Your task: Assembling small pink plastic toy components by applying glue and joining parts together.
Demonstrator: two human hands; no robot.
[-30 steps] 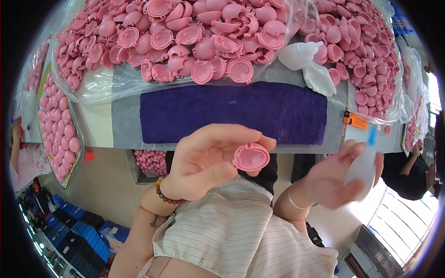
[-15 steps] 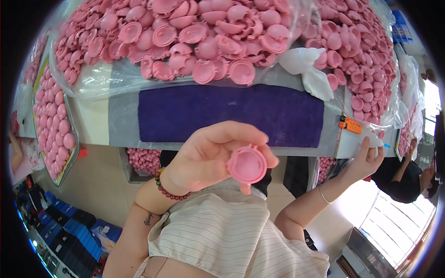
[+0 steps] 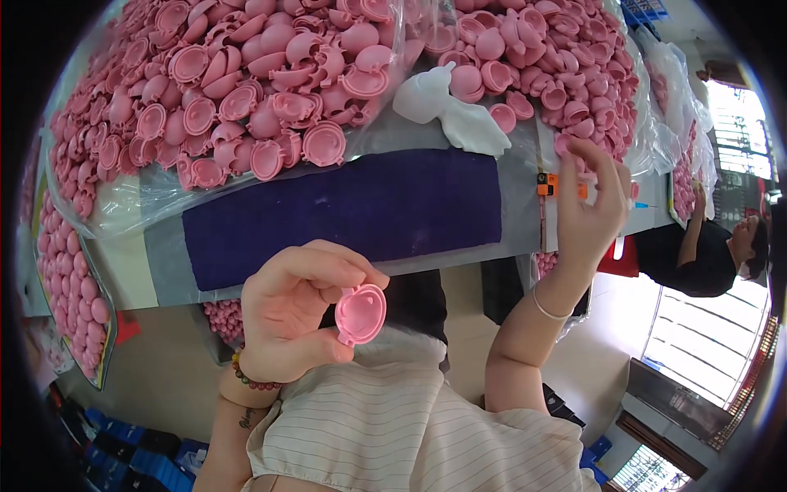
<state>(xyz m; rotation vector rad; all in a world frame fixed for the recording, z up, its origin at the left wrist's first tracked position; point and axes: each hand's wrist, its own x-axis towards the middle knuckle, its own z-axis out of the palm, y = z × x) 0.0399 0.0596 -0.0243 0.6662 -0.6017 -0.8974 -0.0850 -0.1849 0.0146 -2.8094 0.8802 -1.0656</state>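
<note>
My left hand (image 3: 299,307) is closed around a round pink plastic half-shell (image 3: 361,314), pinching it by its sides. The hollow inside of this half-shell faces up toward me, and small hinge tabs stick out from its rim. My right hand (image 3: 594,197) is stretched out to the right side of the table, at the near edge of a pile of pink half-shells (image 3: 525,37). Its thumb and bent forefinger come together at a small pink half-shell (image 3: 564,144); part of that grip is hidden.
A purple mat (image 3: 344,215) lies along the table's near side, with a crumpled white cloth (image 3: 471,123) behind it. Another heap of half-shells (image 3: 238,90) rests on clear plastic. An orange tool (image 3: 548,184) lies by my right hand. A person (image 3: 697,254) sits at far right.
My view has swung to the right. My right hand has moved forward to the near edge of the right pile. The half-shell in my left hand is turned slightly sideways.
</note>
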